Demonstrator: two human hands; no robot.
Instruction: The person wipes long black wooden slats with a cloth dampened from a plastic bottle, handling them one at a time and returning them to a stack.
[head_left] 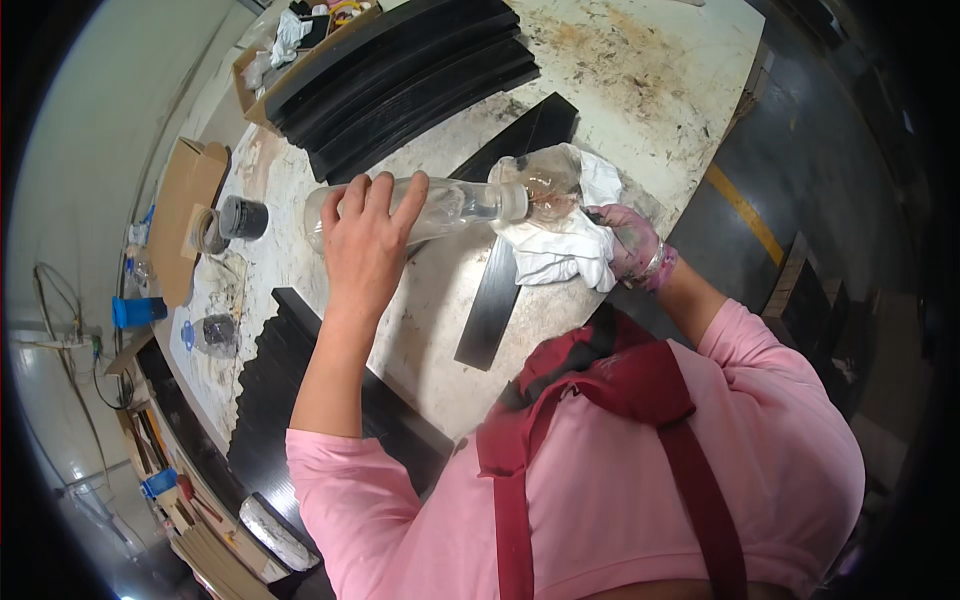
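My bare left hand (368, 225) is wrapped over a clear plastic bottle (435, 208) that lies tipped on its side, its neck toward the right. The bottle's mouth meets a crumpled white cloth (560, 252) and a clear, film-like plastic piece (545, 180) with a brownish tint. In a thin, stained pinkish glove, my right hand (630, 245) grips the cloth from its right side. Those fingers are partly hidden by the folds. Whether liquid is flowing I cannot tell. Under the bottle and cloth, a black board (490, 310) slants across the stained table (420, 345).
Long black boards (400, 80) are stacked at the back, and more (320, 400) lie near my left arm. At the left are a dark-filled jar (243, 217), a tape roll (208, 232), a cardboard piece (187, 220) and a small bottle (214, 335). The table edge runs along the right.
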